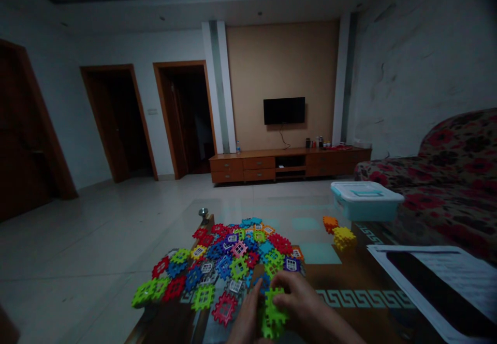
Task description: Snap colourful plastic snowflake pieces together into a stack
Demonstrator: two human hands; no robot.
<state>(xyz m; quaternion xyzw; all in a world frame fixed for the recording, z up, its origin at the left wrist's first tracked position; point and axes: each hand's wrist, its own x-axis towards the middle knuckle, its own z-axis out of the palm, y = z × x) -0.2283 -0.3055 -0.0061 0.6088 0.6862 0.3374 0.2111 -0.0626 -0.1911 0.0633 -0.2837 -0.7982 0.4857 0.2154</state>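
Note:
Close to the camera, my right hand (297, 297) pinches lime-green interlocking tiles (274, 310) with toothed edges, its thumb and fingers on their upper part. My left hand (247, 315) is closed along the left side of the same green tiles, fingers pointing forward. How many tiles are held together I cannot tell, since the hands partly cover them. Just beyond my fingers lies a blue tile (262, 282). A wide heap of similar window-patterned tiles spreads forward and left, with a red tile (224, 309) and a green tile (203, 297) nearest my left hand.
The glass-topped table (337, 277) carries a yellow tile stack (344, 238) and an orange tile stack (330, 224). A lidded turquoise box (367, 207) stands at the far right. Papers with a black object (430, 287) lie at right. Beyond are a floral sofa (458, 178) and a TV cabinet (258, 168).

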